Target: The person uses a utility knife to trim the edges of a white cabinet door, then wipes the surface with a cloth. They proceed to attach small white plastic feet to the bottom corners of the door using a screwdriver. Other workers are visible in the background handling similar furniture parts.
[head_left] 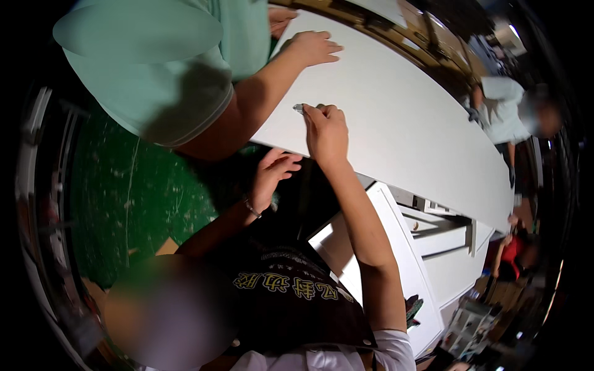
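A long white panel [396,117] stretches from the upper left toward the right. Over its near part my right hand [328,131] is closed, fingers pinched on a small shiny piece [298,108] that looks like metal or clear plastic; its kind is too small to tell. Just off the panel's near edge, my left hand [272,176] is open with fingers apart and nothing in it. A co-worker in a light green shirt [185,80] stands at the left, one hand [314,48] over the panel's far left end and another hand [281,20] at its corner.
Below the panel on the right are more white boards [402,247] and a white frame [442,238]. Another person in a pale shirt [501,102] is at the panel's far side, and someone in red [511,256] is farther right. The green floor [117,191] shows scuffs.
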The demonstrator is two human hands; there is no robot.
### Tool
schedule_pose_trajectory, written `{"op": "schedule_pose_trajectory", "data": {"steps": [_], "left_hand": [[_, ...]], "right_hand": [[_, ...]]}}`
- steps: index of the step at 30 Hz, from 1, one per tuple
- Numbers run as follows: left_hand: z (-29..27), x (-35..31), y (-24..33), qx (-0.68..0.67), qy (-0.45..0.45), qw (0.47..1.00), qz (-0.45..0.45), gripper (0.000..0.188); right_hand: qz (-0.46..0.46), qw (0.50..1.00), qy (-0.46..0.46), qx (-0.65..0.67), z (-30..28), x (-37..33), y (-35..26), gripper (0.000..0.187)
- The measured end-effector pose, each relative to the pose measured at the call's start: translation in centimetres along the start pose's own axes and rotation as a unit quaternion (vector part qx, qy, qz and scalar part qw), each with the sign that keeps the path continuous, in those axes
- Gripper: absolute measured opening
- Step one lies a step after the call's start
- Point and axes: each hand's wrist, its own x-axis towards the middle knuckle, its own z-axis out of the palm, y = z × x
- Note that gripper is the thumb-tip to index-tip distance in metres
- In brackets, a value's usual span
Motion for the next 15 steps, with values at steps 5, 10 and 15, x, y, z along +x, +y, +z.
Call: {"op": "schedule_pose_trajectory", "data": {"steps": [5,10,15], "left_hand": [[-0.3,0.5,0.8,0.012,0.008,1.0,-0.02,0.024],[0.0,0.6,0.8,0.05,0.002,0.999,-0.02,0.035],[1.1,0.9,1.4,0.118,-0.011,0.993,-0.012,0.037]], "right_hand": [[-0.04,0.995,-0.019,0.087,0.0,-0.6,-1.3,0.024],[-0.047,0.998,0.009,0.052,0.7,-1.1,-0.8,0.024],[0.017,1.0,0.003,-0.017,1.0,-0.6,0.4,0.019]]}}
